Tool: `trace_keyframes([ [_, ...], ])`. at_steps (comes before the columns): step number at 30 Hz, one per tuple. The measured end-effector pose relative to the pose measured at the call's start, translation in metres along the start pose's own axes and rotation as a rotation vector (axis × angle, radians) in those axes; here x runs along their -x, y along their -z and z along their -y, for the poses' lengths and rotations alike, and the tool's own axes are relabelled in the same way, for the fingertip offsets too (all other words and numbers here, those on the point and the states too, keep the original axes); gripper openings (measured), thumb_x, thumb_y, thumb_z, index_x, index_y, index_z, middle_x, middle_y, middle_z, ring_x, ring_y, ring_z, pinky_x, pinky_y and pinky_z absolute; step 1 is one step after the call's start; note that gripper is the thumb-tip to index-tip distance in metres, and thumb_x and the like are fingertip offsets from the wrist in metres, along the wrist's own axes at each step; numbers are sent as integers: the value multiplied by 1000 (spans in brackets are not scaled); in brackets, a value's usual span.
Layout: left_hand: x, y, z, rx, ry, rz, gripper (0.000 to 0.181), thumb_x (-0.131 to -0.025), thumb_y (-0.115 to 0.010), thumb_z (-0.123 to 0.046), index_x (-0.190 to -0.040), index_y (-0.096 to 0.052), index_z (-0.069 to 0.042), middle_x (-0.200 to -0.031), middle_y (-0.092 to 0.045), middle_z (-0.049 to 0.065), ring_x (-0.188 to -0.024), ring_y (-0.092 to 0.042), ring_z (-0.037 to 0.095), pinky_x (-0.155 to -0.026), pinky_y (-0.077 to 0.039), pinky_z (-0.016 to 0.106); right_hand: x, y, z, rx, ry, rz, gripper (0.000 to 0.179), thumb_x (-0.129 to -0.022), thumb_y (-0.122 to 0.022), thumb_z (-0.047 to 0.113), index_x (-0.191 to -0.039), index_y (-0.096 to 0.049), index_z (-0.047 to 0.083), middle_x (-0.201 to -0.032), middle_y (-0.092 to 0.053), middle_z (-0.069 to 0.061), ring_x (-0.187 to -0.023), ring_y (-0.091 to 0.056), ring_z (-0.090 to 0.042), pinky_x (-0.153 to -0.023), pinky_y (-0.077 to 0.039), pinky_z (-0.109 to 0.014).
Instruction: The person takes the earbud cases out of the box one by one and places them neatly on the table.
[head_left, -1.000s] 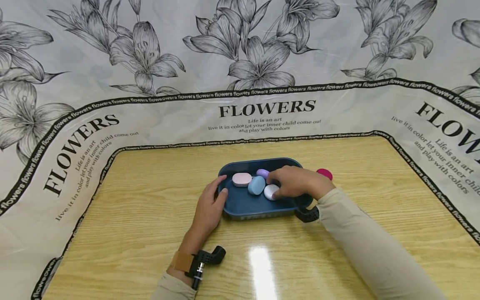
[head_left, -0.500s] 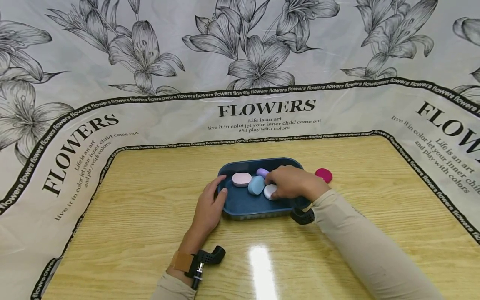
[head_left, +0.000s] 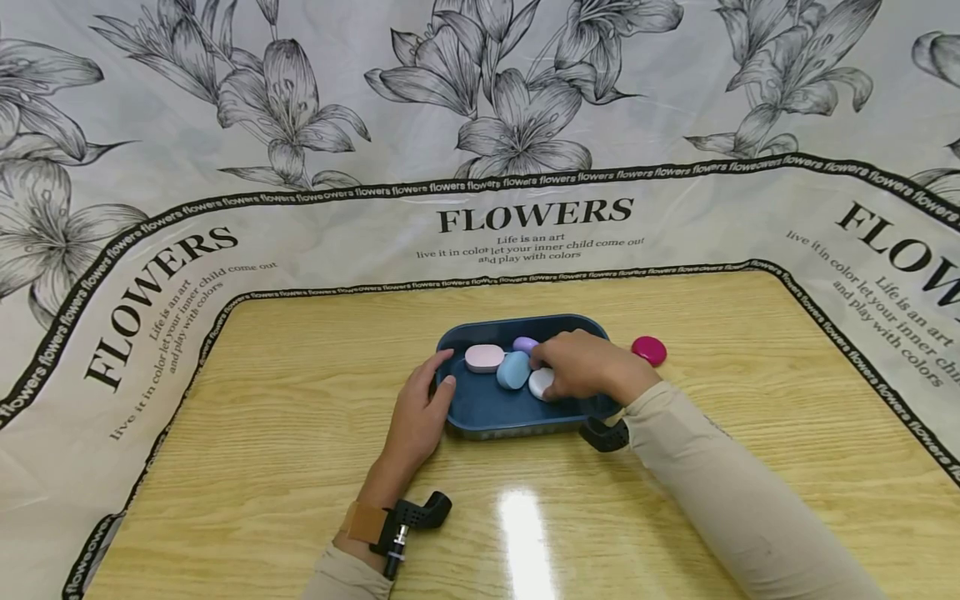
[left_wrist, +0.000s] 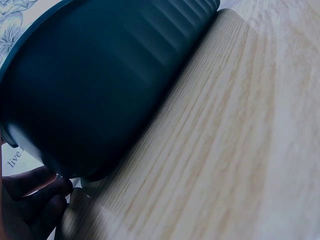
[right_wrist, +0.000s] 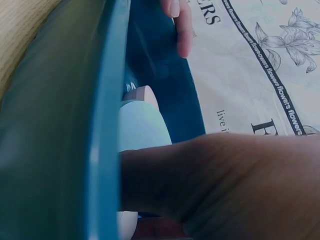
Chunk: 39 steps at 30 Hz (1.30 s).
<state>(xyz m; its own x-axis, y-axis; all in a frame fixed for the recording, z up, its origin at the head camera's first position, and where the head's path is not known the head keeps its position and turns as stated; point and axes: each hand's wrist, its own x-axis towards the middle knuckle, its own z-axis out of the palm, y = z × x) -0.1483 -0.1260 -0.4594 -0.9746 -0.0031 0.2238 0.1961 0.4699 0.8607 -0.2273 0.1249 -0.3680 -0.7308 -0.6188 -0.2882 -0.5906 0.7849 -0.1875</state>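
Note:
A dark blue plastic bin (head_left: 480,412) stands on the table with small rounded objects inside. My left hand (head_left: 417,412) holds its left end, thumb and a finger over the rim; in the left wrist view other fingers (left_wrist: 37,197) lie curled by its lower outside. My right hand (head_left: 581,364) reaches into the bin, thumb and fingers around a white rounded object (head_left: 539,385), whose right side is hidden. Beside it lie a light blue thick rounded object (head_left: 513,371), a pale pink oblong one (head_left: 484,358) and a purple oval one (head_left: 524,343), partly covered by my hand.
A magenta round object (head_left: 649,351) lies on the wood-grain table (head_left: 300,375), just right of the bin. A white sheet printed with flowers (head_left: 337,242) rises behind the table and along both sides.
My right forearm has shifted slightly left and down, uncovering more of the magenta object. The fingers stay at the white object; my left hand and the bin look unmoved.

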Motion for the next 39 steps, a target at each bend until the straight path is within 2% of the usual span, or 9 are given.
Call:
trace_keyframes([
  [6,0,0,0,3,5,-1,42,-107,-46,-32,-147,-51,-26,-150,-47,4,-141,-40,23,-113,-33,51,0,0,-1,-2,-15,9,31,-84,-81,30,-106,-69,11,-90,-63,2,-80,-56,-20,-76,-50,-37],
  [14,0,0,-1,0,9,3,42,-107,-46,-32,-148,-51,-25,-150,-47,4,-140,-40,23,-113,-33,51,1,-3,-3,2,-3,-14,38,-82,-83,30,-113,-71,11,-97,-67,0,-85,-59,-20,-81,-51,-40],
  [19,-1,0,-1,-1,7,3,42,-107,-46,-33,-148,-51,-25,-150,-47,4,-141,-40,23,-113,-33,50,1,-3,-2,22,7,-13,39,-81,-83,32,-113,-72,12,-95,-67,1,-85,-59,-20,-80,-51,-40],
  [25,0,1,-2,1,16,5,41,-107,-46,-33,-147,-50,-27,-150,-47,4,-141,-40,23,-114,-33,50,2,-3,-3,17,15,-15,45,-79,-84,35,-116,-72,13,-99,-69,1,-87,-60,-19,-81,-51,-39],
  [30,0,1,-2,2,17,5,41,-107,-46,-32,-147,-50,-27,-150,-47,5,-141,-40,23,-114,-33,50,3,-3,-4,5,15,-22,39,-80,-83,32,-112,-72,13,-94,-67,2,-83,-58,-20,-78,-51,-38],
  [39,0,1,-3,5,15,4,41,-106,-47,-30,-147,-51,-25,-150,-47,4,-141,-40,23,-113,-33,50,5,-4,-8,-3,13,-41,38,-82,-80,25,-116,-71,11,-100,-68,-1,-86,-59,-21,-81,-51,-40],
])
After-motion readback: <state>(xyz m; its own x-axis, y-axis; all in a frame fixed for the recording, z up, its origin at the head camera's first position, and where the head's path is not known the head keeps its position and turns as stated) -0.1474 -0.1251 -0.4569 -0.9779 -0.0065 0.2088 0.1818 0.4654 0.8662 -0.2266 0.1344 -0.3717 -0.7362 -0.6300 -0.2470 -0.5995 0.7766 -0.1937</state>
